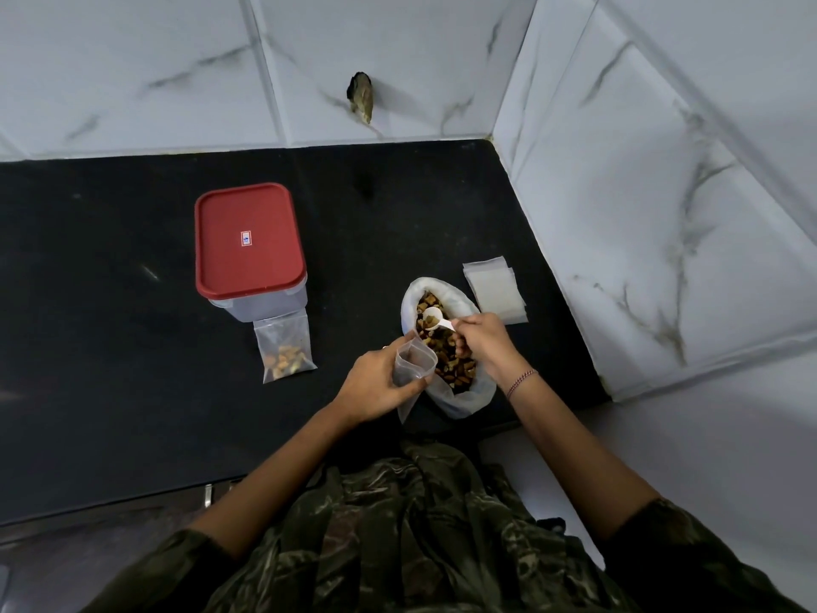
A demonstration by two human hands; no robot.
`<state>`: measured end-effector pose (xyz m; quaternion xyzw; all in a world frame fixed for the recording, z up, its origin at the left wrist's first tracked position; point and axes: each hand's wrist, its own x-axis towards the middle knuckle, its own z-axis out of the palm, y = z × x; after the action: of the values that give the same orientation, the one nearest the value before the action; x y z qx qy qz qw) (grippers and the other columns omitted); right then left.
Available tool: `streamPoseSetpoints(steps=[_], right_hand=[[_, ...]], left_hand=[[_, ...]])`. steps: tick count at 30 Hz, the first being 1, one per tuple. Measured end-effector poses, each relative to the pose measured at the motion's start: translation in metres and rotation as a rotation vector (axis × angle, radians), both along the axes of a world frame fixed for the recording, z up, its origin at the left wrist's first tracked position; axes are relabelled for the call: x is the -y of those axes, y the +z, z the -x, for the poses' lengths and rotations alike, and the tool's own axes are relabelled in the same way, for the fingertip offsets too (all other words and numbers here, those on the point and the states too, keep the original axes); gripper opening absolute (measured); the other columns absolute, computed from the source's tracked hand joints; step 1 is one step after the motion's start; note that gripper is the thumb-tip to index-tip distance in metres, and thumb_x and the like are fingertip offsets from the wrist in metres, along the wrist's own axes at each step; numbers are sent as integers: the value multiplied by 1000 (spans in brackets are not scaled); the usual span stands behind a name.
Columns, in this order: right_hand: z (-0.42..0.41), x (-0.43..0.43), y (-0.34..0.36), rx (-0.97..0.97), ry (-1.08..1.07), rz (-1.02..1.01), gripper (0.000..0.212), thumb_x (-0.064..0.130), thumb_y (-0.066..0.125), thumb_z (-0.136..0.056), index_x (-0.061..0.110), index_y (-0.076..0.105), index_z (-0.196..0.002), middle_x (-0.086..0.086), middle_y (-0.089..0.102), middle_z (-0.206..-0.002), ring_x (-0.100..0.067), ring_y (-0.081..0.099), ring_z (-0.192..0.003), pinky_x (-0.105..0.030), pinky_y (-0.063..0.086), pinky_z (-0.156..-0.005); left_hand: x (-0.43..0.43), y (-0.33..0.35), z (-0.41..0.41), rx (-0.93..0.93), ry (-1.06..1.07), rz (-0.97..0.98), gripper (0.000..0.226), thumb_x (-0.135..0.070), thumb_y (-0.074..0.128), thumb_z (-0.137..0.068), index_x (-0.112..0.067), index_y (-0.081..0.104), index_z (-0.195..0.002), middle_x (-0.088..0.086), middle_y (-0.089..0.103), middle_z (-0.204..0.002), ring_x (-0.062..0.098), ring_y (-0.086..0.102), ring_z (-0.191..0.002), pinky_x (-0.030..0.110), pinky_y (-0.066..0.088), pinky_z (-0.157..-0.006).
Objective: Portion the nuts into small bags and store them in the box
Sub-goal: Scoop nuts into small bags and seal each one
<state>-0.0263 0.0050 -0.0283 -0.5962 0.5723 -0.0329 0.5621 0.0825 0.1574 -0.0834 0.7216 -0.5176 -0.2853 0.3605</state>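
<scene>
One bag filled, a second held ready at the scoop.
Left hand (376, 382) grips an open small bag (413, 367) at nine o'clock of the nut sack (468, 395). Right hand (482, 342) pinches the white scoop (435, 321) over the nuts (455, 369). Filled bag (285, 353) leans at six o'clock of the red-lidded box (250, 245), lid on. Next, I reckon: dig in, then tip cleanly into that narrow mouth.

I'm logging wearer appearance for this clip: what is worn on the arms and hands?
The left hand and right hand are bare, no gloves. A thin pinkish bracelet circles the right wrist. Dark camouflage sleeves leave the forearms uncovered.
</scene>
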Motion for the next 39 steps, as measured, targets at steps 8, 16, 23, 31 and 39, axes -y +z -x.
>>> streamPoseSetpoints(steps=[8, 16, 23, 31, 39], right_hand=[[12, -3, -5, 143, -203, -111, 17, 10, 52, -95, 11, 63, -81, -3, 56, -65, -11, 54, -58, -28, 52, -72], [22, -13, 18, 314, -269, -198, 16, 7, 51, -95, 6, 63, -85, -4, 51, -64, -10, 48, -56, -22, 45, -59], [17, -34, 59, 441, -170, -220, 14, 9, 53, -94, 9, 65, -88, 1, 55, -62, -6, 51, -58, -17, 45, -54], [9, -57, 59, 173, 268, 571, 22, 19, 52, -95, 13, 68, -110, 10, 63, -79, 1, 55, -68, -10, 44, -70], [4, -76, 46, 74, 556, 1210, 27, 7, 66, -84, 4, 68, -111, -10, 61, -92, -18, 60, -80, -27, 52, -77]], left_hand=[[-3, 4, -8, 36, 44, 26, 59, -63, 53, -78, -20, 55, -118, -6, 67, -96, 8, 63, -87, 40, 52, -74], [0, 13, -18, 139, 177, 82, 41, -59, 54, -74, -25, 55, -96, -11, 57, -91, 4, 50, -89, 24, 43, -68], [11, 24, -23, 202, 208, 78, 52, -68, 52, -74, -22, 55, -98, -8, 63, -89, 9, 58, -83, 39, 50, -77], [13, 36, -27, 64, 202, 165, 47, -59, 62, -75, -22, 53, -102, -10, 66, -84, 6, 64, -74, 40, 54, -66], [15, 44, -24, -72, 238, 268, 49, -49, 64, -75, -14, 55, -107, -5, 68, -94, 12, 66, -85, 44, 53, -73]])
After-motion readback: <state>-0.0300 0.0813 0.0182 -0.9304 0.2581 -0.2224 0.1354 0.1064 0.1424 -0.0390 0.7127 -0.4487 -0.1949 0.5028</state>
